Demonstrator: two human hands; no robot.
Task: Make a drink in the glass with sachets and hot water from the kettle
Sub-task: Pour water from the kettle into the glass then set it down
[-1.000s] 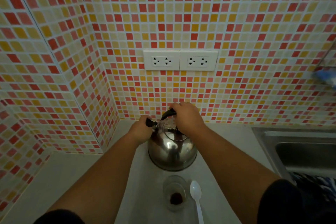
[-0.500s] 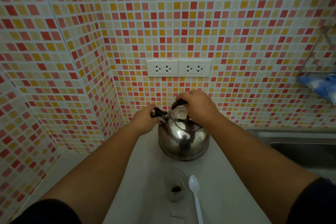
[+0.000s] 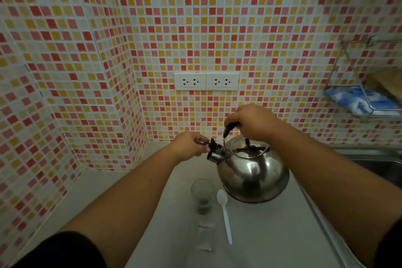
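Note:
A shiny steel kettle (image 3: 254,172) hangs above the grey counter, a little tilted, right of and beyond the glass. My right hand (image 3: 254,122) grips its black top handle. My left hand (image 3: 189,146) pinches the black cap on the spout, which points left. The clear glass (image 3: 202,194) stands on the counter with dark powder at its bottom. A white plastic spoon (image 3: 225,215) lies just right of the glass. A clear sachet (image 3: 205,235) lies in front of the glass.
The grey counter (image 3: 272,235) runs between a tiled corner wall on the left and a steel sink (image 3: 378,165) on the right. Two white double sockets (image 3: 206,81) sit on the back wall. A wire rack with a blue cloth (image 3: 356,99) hangs at the right.
The kettle has been lifted off the counter and shifted right and nearer the glass. Both hands kept their hold. The camera tilted up, showing more wall.

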